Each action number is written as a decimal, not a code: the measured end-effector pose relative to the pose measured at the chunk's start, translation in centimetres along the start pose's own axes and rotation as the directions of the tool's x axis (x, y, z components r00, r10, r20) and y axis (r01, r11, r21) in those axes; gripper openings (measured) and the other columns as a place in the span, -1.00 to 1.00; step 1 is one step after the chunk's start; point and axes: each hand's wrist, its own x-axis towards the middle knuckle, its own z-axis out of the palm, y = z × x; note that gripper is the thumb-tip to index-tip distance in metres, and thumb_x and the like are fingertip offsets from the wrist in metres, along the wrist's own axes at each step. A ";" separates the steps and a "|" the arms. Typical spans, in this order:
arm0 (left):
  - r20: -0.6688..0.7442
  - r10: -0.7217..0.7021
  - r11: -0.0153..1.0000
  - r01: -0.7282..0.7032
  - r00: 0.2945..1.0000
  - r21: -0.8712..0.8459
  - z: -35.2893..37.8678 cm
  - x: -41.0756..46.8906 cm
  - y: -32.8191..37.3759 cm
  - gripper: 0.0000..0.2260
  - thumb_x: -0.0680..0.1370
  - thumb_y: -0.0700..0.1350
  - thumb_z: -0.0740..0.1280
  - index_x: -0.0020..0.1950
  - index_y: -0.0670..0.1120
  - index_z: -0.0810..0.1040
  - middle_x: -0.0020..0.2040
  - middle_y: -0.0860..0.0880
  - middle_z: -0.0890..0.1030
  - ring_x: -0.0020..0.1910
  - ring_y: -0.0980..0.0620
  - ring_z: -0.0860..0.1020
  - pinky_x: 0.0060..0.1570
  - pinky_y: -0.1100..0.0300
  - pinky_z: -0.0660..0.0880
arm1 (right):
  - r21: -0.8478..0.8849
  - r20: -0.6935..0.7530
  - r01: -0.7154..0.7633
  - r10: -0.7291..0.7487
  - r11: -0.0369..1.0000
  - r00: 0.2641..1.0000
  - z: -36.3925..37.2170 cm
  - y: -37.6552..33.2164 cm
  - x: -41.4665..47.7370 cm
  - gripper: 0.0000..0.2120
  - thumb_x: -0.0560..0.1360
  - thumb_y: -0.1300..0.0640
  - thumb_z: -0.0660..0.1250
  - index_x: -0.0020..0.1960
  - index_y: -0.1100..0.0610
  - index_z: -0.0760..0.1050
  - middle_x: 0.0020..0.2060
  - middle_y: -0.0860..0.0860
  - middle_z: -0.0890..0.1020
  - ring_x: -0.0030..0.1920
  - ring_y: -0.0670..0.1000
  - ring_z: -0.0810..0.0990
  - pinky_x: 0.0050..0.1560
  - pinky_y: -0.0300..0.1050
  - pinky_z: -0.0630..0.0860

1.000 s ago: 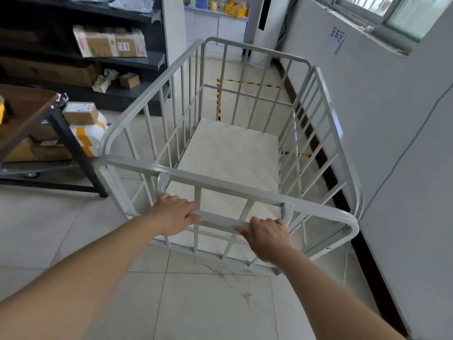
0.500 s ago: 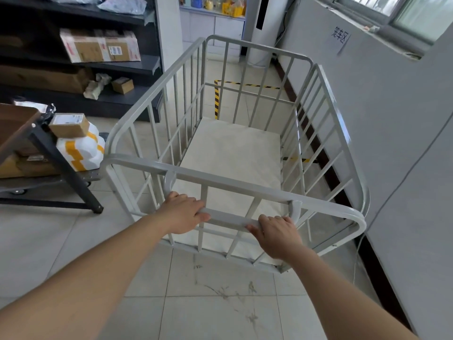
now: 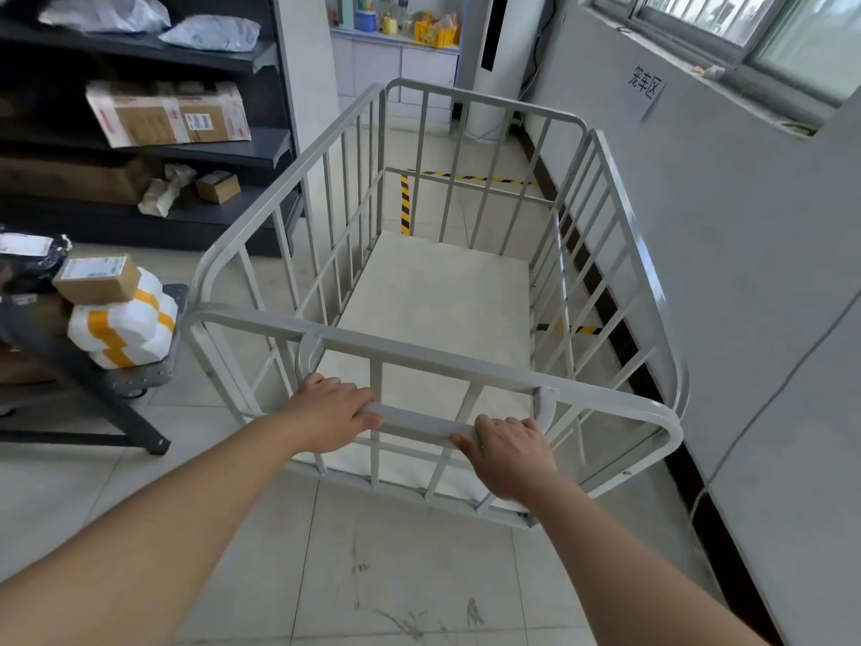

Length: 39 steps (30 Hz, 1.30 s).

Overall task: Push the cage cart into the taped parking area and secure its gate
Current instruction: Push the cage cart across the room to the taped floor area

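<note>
Grey cage cart [image 3: 433, 291] handle bar [image 3: 414, 419] gripped by both outstretched hands, left hand [image 3: 333, 419] and right hand [image 3: 512, 454] curled shut

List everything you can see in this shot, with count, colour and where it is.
cage cart: one, grey, centre, beside the right wall, empty
floor tape: yellow-black stripes, on the floor ahead of and beside the cart
shelving: one, dark, upper left, holding cardboard boxes
flat trolley: one, dark, left, carrying parcels
paper sign: one, white, on the right wall
window: one, upper right
hands: left hand and right hand, both gripping the cart's near handle bar
</note>
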 end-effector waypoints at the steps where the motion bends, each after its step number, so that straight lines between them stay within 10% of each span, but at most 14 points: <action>1: -0.001 -0.003 1.000 0.003 1.000 0.001 -0.3 0.9 -0.2 -0.77 0.63 0.18 -0.03 -0.03 0.09 0.31 -0.09 0.06 0.43 0.04 0.00 0.35 0.24 0.05 0.17 | 0.005 0.001 -0.003 0.003 1.000 1.000 -0.2 0.3 0.8 -0.53 0.55 -0.29 -0.17 -0.11 0.05 0.30 -0.08 0.06 0.61 0.00 0.13 0.52 0.11 0.04 0.30; 21: -0.007 0.032 0.999 -0.032 0.999 -0.035 -6.4 15.8 -3.5 -0.70 0.62 0.20 -0.02 0.00 0.05 0.37 -0.09 0.07 0.45 0.01 0.02 0.31 0.22 0.02 0.15 | -0.011 0.007 -0.017 0.017 1.000 1.000 -4.0 6.4 15.0 -0.52 0.55 -0.29 -0.17 -0.07 0.05 0.32 -0.07 0.06 0.60 -0.01 0.12 0.52 0.14 0.02 0.31; 27: -0.023 0.050 0.998 -0.051 0.998 -0.037 -8.7 20.9 -5.1 -0.65 0.62 0.21 -0.01 0.06 0.01 0.43 -0.07 0.06 0.46 0.05 -0.01 0.37 0.21 0.04 0.16 | 0.011 -0.027 -0.035 0.035 0.999 0.999 -5.3 8.0 20.3 -0.20 0.25 -0.39 -0.48 -0.05 0.04 0.34 -0.11 0.02 0.58 -0.03 0.08 0.51 0.17 0.01 0.33; 39: -0.008 0.065 0.998 -0.065 0.998 -0.023 -13.4 30.9 -9.3 -0.65 0.61 0.23 -0.02 0.12 0.04 0.40 -0.07 0.06 0.41 0.15 -0.04 0.38 0.24 0.02 0.14 | 0.014 -0.014 -0.074 0.075 0.997 0.997 -7.2 10.3 31.4 -0.42 0.43 -0.37 -0.28 -0.10 0.03 0.31 -0.09 0.02 0.59 -0.01 0.08 0.51 0.18 0.02 0.33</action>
